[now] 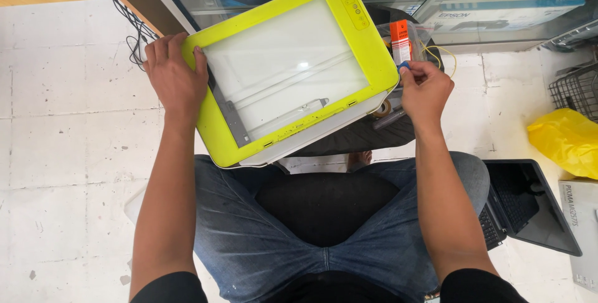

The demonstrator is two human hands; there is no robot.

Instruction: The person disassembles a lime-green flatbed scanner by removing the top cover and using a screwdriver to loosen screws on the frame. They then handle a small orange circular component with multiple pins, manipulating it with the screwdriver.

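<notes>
A flatbed printer-scanner (349, 41) with a lime-yellow frame and a glass top sits tilted in front of my knees. My left hand (174, 79) grips its left edge, fingers over the yellow rim. My right hand (425, 91) is at the right edge of the printer, its fingertips pinched on a small blue part (403, 66). Just beyond my right hand an orange and white cartridge (400, 41) stands in a clear plastic bag, with a thin yellow wire (443, 51) beside it.
A black laptop (529, 206) lies open on the white tiled floor at the right, next to a yellow plastic bag (564, 141) and a white box (582, 222). Black cables (134, 38) trail at the upper left. A glass display case (498, 4) stands behind.
</notes>
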